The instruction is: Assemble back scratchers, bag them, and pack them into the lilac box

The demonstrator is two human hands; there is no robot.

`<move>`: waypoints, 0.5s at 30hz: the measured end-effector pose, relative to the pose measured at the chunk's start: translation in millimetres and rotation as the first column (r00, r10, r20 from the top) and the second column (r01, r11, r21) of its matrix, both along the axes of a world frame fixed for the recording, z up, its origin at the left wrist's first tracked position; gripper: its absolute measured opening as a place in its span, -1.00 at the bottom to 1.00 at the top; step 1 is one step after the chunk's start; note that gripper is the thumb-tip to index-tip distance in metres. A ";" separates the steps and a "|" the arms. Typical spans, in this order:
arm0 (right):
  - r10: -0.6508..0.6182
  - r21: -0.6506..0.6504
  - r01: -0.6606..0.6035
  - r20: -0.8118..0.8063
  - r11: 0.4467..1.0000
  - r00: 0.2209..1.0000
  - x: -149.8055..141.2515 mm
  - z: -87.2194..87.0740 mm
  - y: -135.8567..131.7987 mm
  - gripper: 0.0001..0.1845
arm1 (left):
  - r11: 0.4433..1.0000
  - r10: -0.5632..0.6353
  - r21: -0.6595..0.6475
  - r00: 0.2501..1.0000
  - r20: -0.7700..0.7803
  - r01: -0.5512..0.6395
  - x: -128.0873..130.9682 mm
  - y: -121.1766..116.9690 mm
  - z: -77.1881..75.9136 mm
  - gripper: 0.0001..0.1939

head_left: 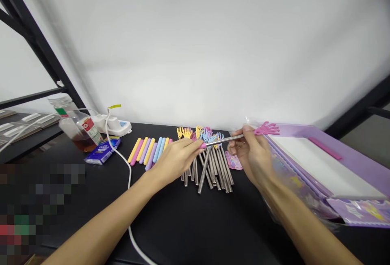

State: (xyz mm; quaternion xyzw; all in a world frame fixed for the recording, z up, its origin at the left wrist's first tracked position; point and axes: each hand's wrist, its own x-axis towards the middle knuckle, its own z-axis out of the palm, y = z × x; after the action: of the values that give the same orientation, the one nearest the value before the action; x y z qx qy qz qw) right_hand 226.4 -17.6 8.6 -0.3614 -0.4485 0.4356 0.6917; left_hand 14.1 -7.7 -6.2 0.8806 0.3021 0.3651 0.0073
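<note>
A back scratcher with a pink hand-shaped head [267,129] and a metal rod [224,140] spans both hands above the black table. Its pink handle is mostly hidden inside my left hand [178,155], whose fingers are wrapped round it. My right hand [251,147] pinches the rod just below the pink head. Beneath lies a pile of metal scratcher rods [210,169] with yellow, blue and pink hand-shaped heads [209,136]. Left of the pile, several coloured handles [149,151] in yellow, pink, purple and blue lie in a row, partly covered by my left hand.
At the right stands an open purple box [292,129] with clear wrapping. A small pink packet [234,160] lies beside the pile. To the left are a glass bottle [77,125], a blue packet [102,150], a white power strip [114,126] and a white cable [130,200].
</note>
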 end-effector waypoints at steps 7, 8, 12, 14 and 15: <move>0.072 0.030 -0.073 0.032 0.997 0.997 -14.6 -5.6 -8.0 -0.65 | 0.997 -0.013 -0.076 1.000 -0.008 0.012 3.0 -3.5 1.3 -0.69; 0.074 0.036 -0.075 0.039 0.997 0.997 -14.9 -4.7 -8.7 -0.66 | 0.995 -0.014 -0.101 1.000 -0.011 0.013 4.7 -4.8 1.4 -0.69; 0.049 0.035 -0.051 0.066 0.998 0.997 -8.2 3.7 -7.9 -0.61 | 0.982 0.003 -0.191 1.000 0.007 -0.002 8.1 -8.1 4.3 -0.69; -0.042 0.021 0.042 0.001 0.999 0.999 -1.3 9.4 -6.0 -0.59 | 0.984 0.015 -0.178 1.000 0.025 -0.010 4.5 -5.6 6.1 -0.69; -0.087 0.008 0.087 -0.044 0.996 0.995 2.5 12.1 -4.9 -0.58 | 0.988 0.020 -0.154 0.999 0.028 -0.016 1.1 -3.2 6.5 -0.68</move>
State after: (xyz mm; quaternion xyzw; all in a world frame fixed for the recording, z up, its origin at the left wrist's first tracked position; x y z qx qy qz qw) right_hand 229.0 -22.5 20.7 -0.3676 -0.4192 0.4108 0.7214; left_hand 15.3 -10.8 0.4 0.8692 0.3371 0.3536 0.0762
